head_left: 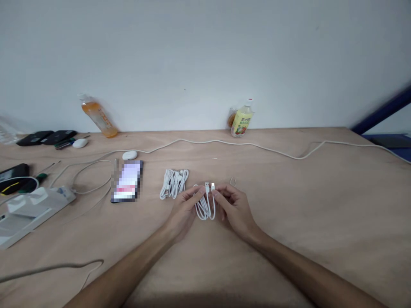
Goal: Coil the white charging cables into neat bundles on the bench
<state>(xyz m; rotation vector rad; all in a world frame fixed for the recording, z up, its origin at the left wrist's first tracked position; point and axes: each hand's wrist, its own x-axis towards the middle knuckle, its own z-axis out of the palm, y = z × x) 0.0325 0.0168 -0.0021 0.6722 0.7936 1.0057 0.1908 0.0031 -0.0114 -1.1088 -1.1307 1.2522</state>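
Note:
Between my two hands is a white USB cable, its length gathered in loops that hang below my fingers. Its two plugs stick up side by side, a metal USB plug on the left and another plug on the right. My left hand is closed, thumb and fingers pinching the left side of the cable. My right hand pinches the right side near the other plug. To the left of my left hand lie coiled white cables on the wooden table. A small white twist tie lies just beyond my right hand.
A phone with a lit screen lies left, near white earbud cases. A power strip with chargers occupies the left edge. An orange drink bottle and a yellow one stand by the wall. A long white cord crosses the table's back.

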